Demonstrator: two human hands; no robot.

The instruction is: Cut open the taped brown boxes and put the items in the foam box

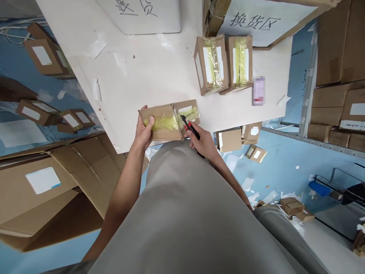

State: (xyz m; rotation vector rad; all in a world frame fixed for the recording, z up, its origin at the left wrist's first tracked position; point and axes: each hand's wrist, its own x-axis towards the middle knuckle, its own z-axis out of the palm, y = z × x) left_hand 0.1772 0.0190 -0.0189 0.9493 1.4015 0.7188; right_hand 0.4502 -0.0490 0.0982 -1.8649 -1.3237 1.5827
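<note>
My left hand [145,129] grips the left end of a small cardboard box [164,134], thumb on top and the other fingers behind it. Yellowish clear tape runs along the box, and its right flap [186,105] stands out with loose tape on it. In my right hand [202,140] is a red and black box cutter [191,128], its tip at the taped seam near the flap. Whether the blade touches the tape is too small to tell. The box is at the near edge of the white table [154,76].
Two taped boxes [212,66] stand at the back right of the table beside a pixelated phone-like object [258,91]. Behind them is a large carton [253,23] with a handwritten sign. A big open carton [65,190] lies left; small boxes [229,140] and paper scraps litter the blue floor.
</note>
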